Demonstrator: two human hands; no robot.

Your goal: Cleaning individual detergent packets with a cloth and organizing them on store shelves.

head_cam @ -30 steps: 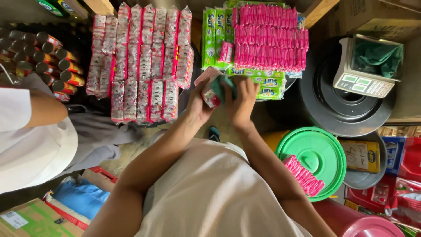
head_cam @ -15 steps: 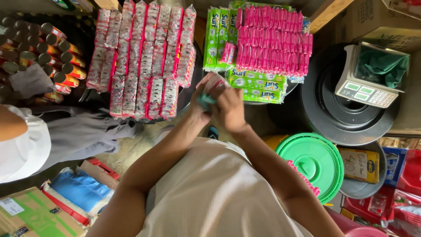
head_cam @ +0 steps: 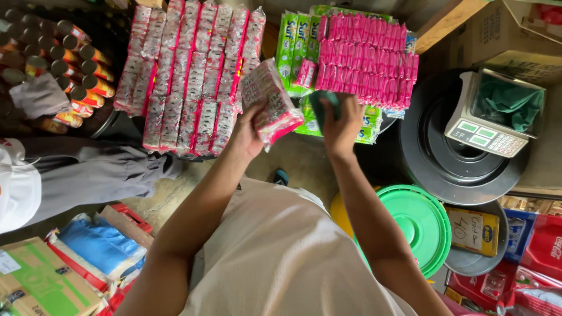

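While the left hand (head_cam: 249, 126) grips the pink-and-white plastic sachet pack (head_cam: 272, 100) — long axis running from upper left to lower right, shiny, speckled — above the floor, the right hand (head_cam: 342, 126) clutches a dark green cloth (head_cam: 324, 105) beside it.

small shop | hanging sachet strips (head_cam: 193, 76) | stacked cans (head_cam: 64, 52) | weighing scale (head_cam: 492, 117) | boxed goods (head_cam: 41, 281)

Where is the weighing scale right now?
In the head view, the weighing scale sits far right on a big black lid, beyond the right hand and above the green lid.
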